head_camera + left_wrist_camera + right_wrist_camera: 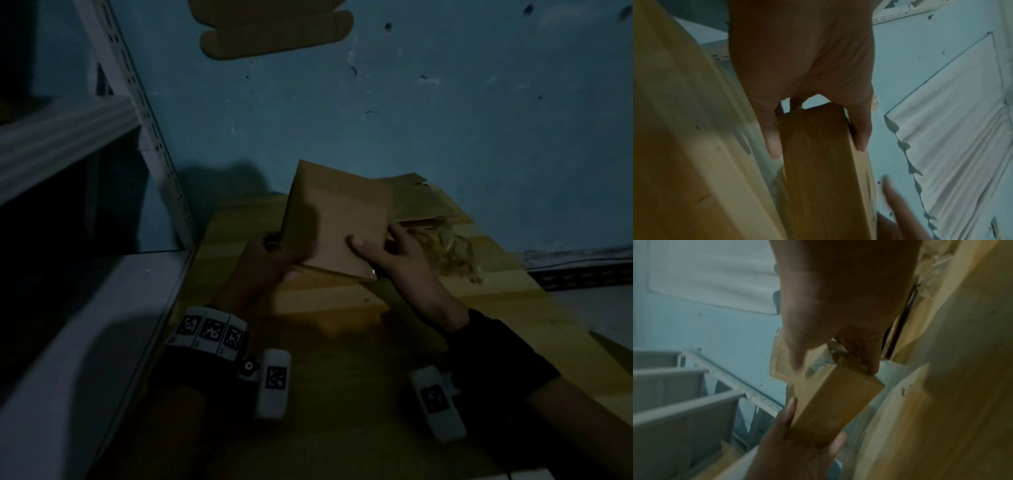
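A flat brown cardboard box (337, 219) is held tilted above a yellow wooden table (496, 308). My left hand (274, 253) grips its left edge, with the thumb and fingers either side of the box's side (818, 162). At the box's lower right corner my right hand (383, 253) holds on, thumb on the top face and fingers behind. The right wrist view shows the box (830, 405) pinched between both hands. Clear tape glints at the box's lower right corner.
A white metal shelving rack (130, 113) stands at the left against a blue wall. Flattened cardboard (421, 202) and crumpled clear plastic (445, 253) lie behind the box. A cardboard cut-out (274, 31) hangs on the wall above.
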`<state>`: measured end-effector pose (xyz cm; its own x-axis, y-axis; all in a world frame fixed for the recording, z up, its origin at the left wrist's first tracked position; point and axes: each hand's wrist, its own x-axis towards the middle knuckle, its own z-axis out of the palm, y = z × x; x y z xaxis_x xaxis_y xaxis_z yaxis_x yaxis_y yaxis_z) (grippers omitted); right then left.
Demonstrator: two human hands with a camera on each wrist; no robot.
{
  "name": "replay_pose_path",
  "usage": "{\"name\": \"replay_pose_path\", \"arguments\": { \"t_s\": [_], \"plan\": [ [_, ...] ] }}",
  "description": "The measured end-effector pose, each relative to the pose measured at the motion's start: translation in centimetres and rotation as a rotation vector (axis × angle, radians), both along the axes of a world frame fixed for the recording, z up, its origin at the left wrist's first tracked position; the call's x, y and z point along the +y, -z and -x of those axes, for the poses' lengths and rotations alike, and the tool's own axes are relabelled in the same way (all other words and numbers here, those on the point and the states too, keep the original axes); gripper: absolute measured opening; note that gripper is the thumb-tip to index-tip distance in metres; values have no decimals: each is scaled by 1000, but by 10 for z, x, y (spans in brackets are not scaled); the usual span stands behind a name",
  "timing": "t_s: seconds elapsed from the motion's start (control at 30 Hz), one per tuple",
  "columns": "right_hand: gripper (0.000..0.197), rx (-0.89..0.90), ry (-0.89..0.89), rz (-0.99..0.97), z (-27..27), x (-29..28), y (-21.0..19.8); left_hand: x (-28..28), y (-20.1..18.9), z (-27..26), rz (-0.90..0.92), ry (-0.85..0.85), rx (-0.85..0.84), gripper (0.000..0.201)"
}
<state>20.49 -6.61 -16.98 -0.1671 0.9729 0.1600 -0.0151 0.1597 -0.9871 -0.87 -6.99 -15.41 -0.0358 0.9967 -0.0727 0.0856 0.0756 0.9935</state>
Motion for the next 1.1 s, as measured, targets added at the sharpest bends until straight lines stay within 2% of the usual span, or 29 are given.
{"name": "replay_pose_path", "arguments": {
  "t_s": [0.03, 0.1, 0.27, 0.43, 0.6, 0.73, 0.83, 1.1],
  "plan": [
    [62, -52, 21, -29, 1, 0, 1, 0, 1, 0, 3, 20, 10, 72],
    [70, -130, 62, -84, 1, 1, 2, 0, 2, 1, -1, 42, 11, 59],
    [62, -141, 57, -119, 0, 2, 1, -5, 1, 5, 3, 19, -5, 44],
    [53, -101, -19, -110, 0, 2, 0, -3, 2, 14, 29, -15, -33, 63],
    [53, -161, 4, -133, 1, -1, -2, -6, 0, 15, 6, -8, -8, 55],
    [56, -157, 79, -157, 3, -2, 0, -7, 4, 10, -50, 42, 152, 83],
    [57, -150, 88, -168, 4, -1, 0, -6, 7, 9, -61, 39, 166, 100],
    [49, -98, 87, -191, 8, -2, 2, -4, 8, 11, -87, 4, 154, 96]
  ]
}}
